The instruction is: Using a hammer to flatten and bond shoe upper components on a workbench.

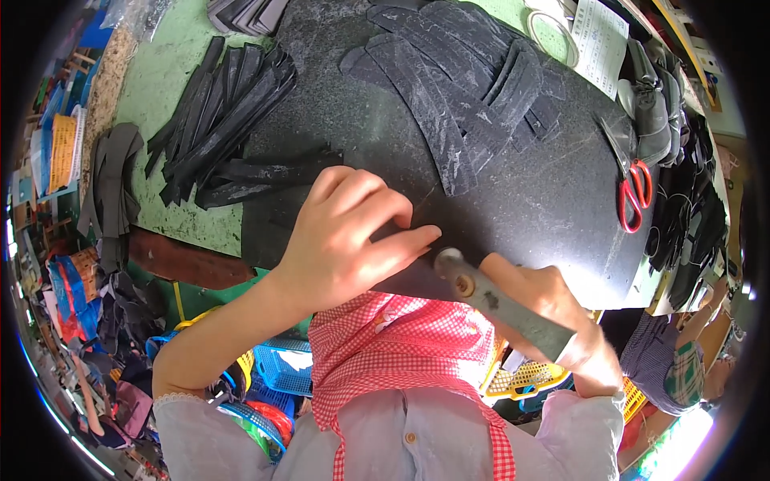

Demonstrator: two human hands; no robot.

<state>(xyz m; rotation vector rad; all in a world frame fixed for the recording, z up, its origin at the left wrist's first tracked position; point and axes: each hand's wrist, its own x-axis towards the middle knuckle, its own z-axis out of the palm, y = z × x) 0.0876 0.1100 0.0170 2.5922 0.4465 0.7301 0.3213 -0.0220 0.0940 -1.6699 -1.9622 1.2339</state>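
Note:
My right hand [545, 293] is closed round a hammer, whose handle is mostly hidden below its head. The worn grey metal hammer head [513, 313] is raised over the near edge of the black mat [553, 208]. Beside it on the left, my left hand [345, 240] hovers with fingers curled in and the thumb stretched toward the hammer. A dark gap shows between thumb and forefinger; anything in the fingers is lost against the black mat. Several flat black strips [265, 178] lie just left of my left hand.
A bundle of black strips [233, 104] lies at the left, and a pile of chalky black pieces [457, 80] farther back. Red-handled scissors [634, 188] rest at the right. Dark grey pieces [112, 192] hang over the left table edge. Baskets [285, 365] stand below. Another person [666, 361] is at right.

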